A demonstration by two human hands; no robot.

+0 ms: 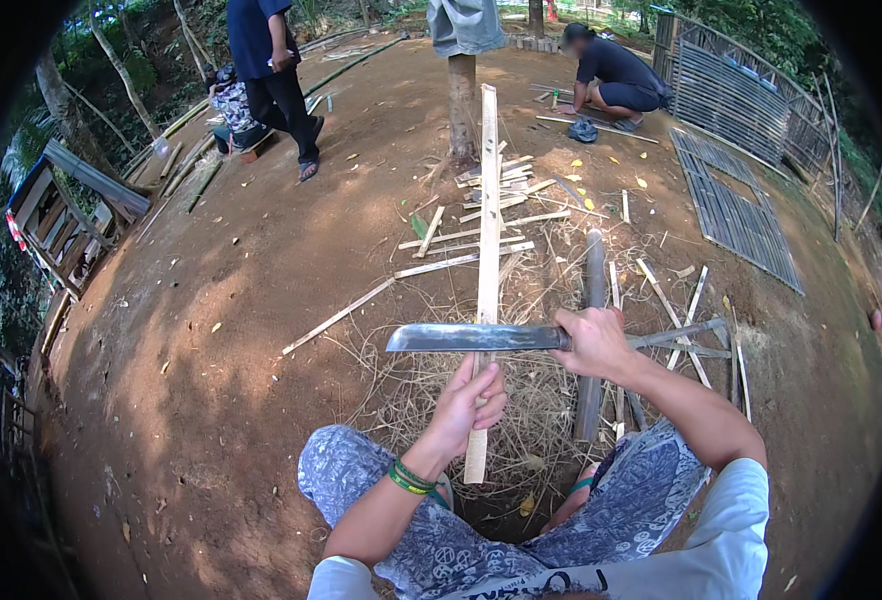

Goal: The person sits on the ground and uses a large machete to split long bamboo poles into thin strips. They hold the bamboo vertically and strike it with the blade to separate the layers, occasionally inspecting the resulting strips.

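Note:
My left hand [469,405] is closed around the lower part of a long, flat bamboo strip [489,230], which points away from me with its near end between my knees. In my right hand [595,343] is the handle of a machete [471,338]. Its broad steel blade lies crosswise over the strip, just beyond my left fingers, tip toward the left. Whether the edge bites into the bamboo I cannot tell. Beneath both hands a heap of thin, curly bamboo shavings [531,440] covers the ground between my feet.
Cut bamboo pieces [506,200] lie scattered ahead, and a dark pole [595,270] lies right of the shavings. One person [266,70] stands at the far left; another [616,75] crouches at the far right. Slatted bamboo panels [736,215] and a tree trunk [462,110] are beyond.

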